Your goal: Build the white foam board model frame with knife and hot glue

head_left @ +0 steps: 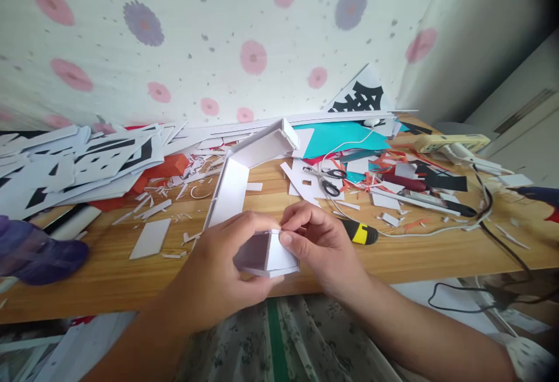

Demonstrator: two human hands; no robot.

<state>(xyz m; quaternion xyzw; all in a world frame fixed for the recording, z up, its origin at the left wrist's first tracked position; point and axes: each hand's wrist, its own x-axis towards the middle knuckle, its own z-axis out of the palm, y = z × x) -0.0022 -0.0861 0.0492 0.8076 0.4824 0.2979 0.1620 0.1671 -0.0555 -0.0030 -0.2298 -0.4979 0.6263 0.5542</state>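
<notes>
A long white foam-board channel (231, 191) with angled sections reaches from the back of the table toward me, its near end between my hands at the table's front edge. My left hand (233, 260) wraps round the near end from the left, thumb beneath and fingers over the top. On the right, my right hand (318, 242) pinches the upper edge of the white end piece (279, 254) between thumb and fingertips. Whether a small piece sits in that pinch is too small to tell.
Black-handled scissors (331, 181), a yellow-black tool (360, 232) and a cutter knife (432, 200) lie to the right among scraps and cables. A purple bottle (39, 254) is at left, near stacked white boards (87, 163). A power strip (454, 142) stands at back right.
</notes>
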